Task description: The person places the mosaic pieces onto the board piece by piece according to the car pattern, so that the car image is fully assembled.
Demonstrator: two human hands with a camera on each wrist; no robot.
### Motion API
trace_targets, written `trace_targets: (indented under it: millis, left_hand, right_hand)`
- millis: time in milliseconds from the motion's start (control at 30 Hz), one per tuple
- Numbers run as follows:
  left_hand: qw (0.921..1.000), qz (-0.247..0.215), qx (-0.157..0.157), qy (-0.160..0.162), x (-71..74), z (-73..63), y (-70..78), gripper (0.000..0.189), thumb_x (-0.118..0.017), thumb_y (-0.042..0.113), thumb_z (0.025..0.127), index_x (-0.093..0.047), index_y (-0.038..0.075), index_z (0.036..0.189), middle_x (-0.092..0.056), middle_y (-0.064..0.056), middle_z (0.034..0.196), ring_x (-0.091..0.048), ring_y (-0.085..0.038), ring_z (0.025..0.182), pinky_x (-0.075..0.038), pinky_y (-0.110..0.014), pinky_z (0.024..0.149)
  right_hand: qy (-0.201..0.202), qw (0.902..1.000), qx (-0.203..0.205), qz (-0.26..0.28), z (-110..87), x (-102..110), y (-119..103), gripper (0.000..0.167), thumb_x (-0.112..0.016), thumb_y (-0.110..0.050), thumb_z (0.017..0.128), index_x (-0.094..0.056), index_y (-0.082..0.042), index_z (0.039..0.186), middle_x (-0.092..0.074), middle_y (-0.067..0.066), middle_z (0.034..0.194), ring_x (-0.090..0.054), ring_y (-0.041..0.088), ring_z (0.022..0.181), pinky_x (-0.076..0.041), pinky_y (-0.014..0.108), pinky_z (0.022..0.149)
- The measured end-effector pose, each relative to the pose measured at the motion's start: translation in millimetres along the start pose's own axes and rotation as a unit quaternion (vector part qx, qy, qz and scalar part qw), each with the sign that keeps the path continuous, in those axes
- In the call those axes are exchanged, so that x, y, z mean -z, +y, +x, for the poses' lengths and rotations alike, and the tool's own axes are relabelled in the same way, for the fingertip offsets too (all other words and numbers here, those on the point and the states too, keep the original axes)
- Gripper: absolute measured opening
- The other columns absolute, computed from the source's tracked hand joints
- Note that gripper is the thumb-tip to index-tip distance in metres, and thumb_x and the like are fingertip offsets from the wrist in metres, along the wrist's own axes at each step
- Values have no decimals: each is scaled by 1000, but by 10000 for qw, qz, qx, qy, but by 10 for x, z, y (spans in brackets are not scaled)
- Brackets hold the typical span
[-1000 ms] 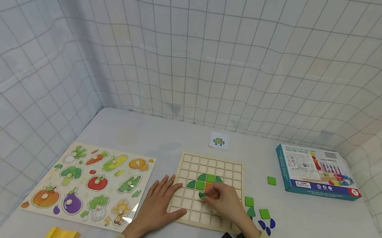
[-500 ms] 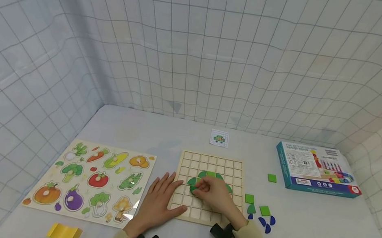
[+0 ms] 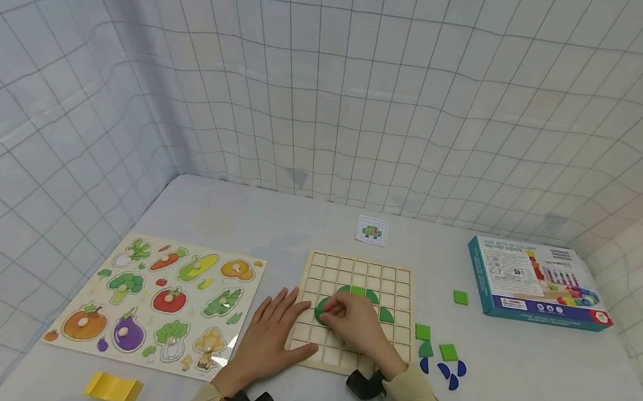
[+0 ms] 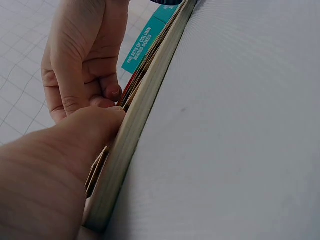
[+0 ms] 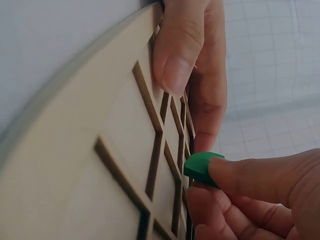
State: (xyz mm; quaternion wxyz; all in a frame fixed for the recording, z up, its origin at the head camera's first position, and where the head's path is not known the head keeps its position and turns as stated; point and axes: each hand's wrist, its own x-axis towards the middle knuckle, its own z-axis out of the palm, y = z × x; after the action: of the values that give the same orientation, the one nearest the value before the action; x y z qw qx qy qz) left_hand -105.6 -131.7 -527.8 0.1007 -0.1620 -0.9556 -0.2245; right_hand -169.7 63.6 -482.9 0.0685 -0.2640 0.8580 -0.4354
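A square wooden grid board (image 3: pixel 358 268) lies flat on the table, with green tiles set in its cells: a square tile (image 3: pixel 358 291) and rounded ones such as a quarter-circle tile (image 3: pixel 387 315). Between thumb and fingertips, my right hand (image 3: pixel 362 324) pinches a green quarter-circle tile (image 5: pixel 200 167) at the left end of this green group, partly covering the group. My left hand (image 3: pixel 273 332) rests at the board's left side, fingers spread and thumb over the frame. In the right wrist view, the left thumb (image 5: pixel 177 65) presses on the board's face.
Right of the board lie green squares (image 3: pixel 448 352), a green quarter-circle (image 3: pixel 426 349) and several blue half-circles (image 3: pixel 453 382). A picture card (image 3: pixel 372 231) lies behind. A boxed toy (image 3: pixel 539 288) stands back right; a vegetable puzzle (image 3: pixel 156 304) and yellow block (image 3: pixel 114 389) are left.
My right hand has carried the green quarter-circle tile leftward across the board to the left end of the green group. The left hand stays in place on the board's side.
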Motion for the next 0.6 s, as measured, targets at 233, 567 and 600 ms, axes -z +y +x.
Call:
trace_targets:
  millis: [233,567,600]
  left_hand:
    - [10000,8,-10,32,11,5,7,74,-57,61,85,-44,15,141,-29,-12,152,-18,-29,141,-9,-44,113]
    - [10000,24,-55,19,20,6,12,73,-57,60,85,-44,15,141,-29,-13,152,-18,-29,141,-9,-45,113]
    - [10000,29,-69,35,20,3,14,73,-58,60,85,-44,15,141,-29,-13,151,-18,-29,141,-10,-45,112]
  right_hand:
    - [-83,9999,-62,-129,29,0,13,5,-71,-12,86,-67,-12,83,-60,-8,72,-54,5,61,-47,24,55]
    - [-5,9986,-11,-532,19,-10,-22,6,-71,-15,86,-68,-14,82,-61,-8,73,-54,5,62,-47,23,55]
    - [5,9985,-2,-540,17,-10,-22,6,-71,-14,86,-68,-14,81,-61,-8,72,-55,5,63,-47,23,55]
